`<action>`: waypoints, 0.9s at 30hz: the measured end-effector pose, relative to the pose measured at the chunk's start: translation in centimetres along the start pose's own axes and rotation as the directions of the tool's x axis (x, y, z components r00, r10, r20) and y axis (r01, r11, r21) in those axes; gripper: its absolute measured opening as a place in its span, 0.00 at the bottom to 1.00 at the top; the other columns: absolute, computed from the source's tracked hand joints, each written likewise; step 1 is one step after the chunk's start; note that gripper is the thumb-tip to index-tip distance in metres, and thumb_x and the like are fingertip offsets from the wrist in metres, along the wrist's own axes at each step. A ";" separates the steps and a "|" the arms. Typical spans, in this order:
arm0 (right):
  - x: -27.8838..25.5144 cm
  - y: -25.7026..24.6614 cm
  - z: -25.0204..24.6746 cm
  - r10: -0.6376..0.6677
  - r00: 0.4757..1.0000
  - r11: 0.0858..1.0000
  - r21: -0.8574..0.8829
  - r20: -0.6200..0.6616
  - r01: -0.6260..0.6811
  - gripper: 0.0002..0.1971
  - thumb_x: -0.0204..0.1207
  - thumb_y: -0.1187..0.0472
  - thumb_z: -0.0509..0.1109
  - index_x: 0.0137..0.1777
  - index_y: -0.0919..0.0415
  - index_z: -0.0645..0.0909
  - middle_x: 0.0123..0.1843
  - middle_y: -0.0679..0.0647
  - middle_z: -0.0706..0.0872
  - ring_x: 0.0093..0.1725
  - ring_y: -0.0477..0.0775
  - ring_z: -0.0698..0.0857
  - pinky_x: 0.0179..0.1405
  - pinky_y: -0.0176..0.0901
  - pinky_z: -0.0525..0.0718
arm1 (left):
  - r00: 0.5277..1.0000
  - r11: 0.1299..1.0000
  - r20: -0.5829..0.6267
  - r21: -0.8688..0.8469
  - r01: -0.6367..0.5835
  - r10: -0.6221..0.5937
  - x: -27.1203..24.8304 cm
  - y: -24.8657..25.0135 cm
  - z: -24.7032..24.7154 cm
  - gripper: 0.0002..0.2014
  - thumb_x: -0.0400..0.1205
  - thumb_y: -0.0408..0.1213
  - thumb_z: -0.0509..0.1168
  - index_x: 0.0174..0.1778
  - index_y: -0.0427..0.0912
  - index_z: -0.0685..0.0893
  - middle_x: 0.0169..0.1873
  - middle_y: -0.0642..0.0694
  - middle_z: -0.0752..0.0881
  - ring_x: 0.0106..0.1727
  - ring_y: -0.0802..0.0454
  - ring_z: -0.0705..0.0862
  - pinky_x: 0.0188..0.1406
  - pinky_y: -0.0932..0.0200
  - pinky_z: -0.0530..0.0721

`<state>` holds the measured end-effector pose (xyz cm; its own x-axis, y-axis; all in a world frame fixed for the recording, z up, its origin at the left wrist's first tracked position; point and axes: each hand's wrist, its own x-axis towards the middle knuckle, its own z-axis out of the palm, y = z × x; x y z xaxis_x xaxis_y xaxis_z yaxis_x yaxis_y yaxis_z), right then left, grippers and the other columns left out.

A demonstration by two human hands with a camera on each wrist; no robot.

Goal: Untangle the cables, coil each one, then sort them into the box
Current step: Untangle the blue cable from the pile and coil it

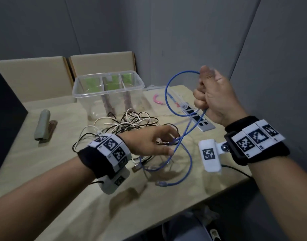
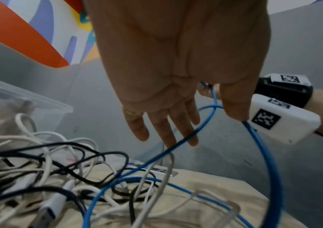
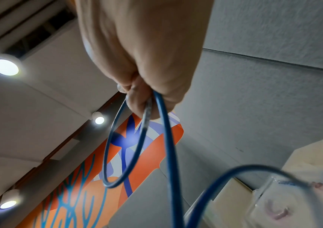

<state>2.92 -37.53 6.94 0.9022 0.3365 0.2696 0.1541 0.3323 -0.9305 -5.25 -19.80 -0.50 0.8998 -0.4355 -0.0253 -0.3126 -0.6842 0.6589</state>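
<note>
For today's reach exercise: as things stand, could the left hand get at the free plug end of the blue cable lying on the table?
Probably yes: the left hand hovers just beyond the plug, with nothing lying over it.

Clear glossy plastic box [image 1: 107, 89]; matt wood-look table [image 1: 65, 171].

text: none legible | wrist bands [image 1: 253, 138]: square coded markers only

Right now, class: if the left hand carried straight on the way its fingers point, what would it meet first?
The left hand already has the blue cable running across its fingertips. Beyond that the table looks bare; the right wrist camera may lie in line, though depth is unclear.
</note>
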 end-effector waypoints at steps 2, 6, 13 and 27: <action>0.0 -0.3 -0.4 -0.018 1.000 1.000 0.012 -0.015 0.018 0.16 0.83 0.48 0.59 0.37 0.54 0.64 0.23 0.45 0.60 0.18 0.41 0.57 0.15 0.30 0.58 | 0.998 0.999 0.067 -0.042 0.013 -0.010 0.2 0.0 0.6 0.12 0.79 0.40 0.68 0.57 0.46 0.79 0.45 0.56 0.85 0.48 0.61 0.81 0.54 0.64 0.78; 0.0 -0.3 -1.5 -0.005 1.000 0.999 -0.032 -0.011 0.005 0.15 0.84 0.50 0.60 0.37 0.54 0.64 0.23 0.45 0.61 0.18 0.41 0.57 0.15 0.31 0.57 | 0.996 0.956 0.060 -0.282 0.084 -0.070 0.1 1.0 0.3 0.23 0.84 0.53 0.50 0.55 0.43 0.85 0.35 0.48 0.84 0.40 0.60 0.81 0.50 0.67 0.77; -0.3 1.3 -3.2 0.201 0.979 0.944 -0.272 0.025 -0.187 0.13 0.86 0.56 0.59 0.38 0.56 0.67 0.20 0.44 0.62 0.16 0.40 0.58 0.16 0.26 0.57 | 0.964 0.989 0.222 -0.005 0.148 -0.143 -0.1 0.4 0.1 0.19 0.80 0.54 0.62 0.62 0.50 0.83 0.56 0.55 0.87 0.60 0.60 0.82 0.64 0.65 0.75; -2.4 8.6 -6.4 0.532 0.839 0.673 -0.546 -0.112 -0.499 0.13 0.85 0.55 0.60 0.39 0.59 0.71 0.35 0.54 0.72 0.23 0.46 0.70 0.14 0.33 0.68 | 0.796 0.696 -0.167 0.405 0.593 -0.581 2.6 -1.9 1.4 0.30 0.77 0.61 0.64 0.63 0.40 0.72 0.59 0.41 0.80 0.55 0.44 0.78 0.48 0.55 0.75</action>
<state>4.66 -41.18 -3.26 0.8844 0.3605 -0.2966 -0.1269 -0.4257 -0.8959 -2.74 -20.46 -2.86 0.9491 0.1484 -0.2780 0.1927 -0.9713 0.1395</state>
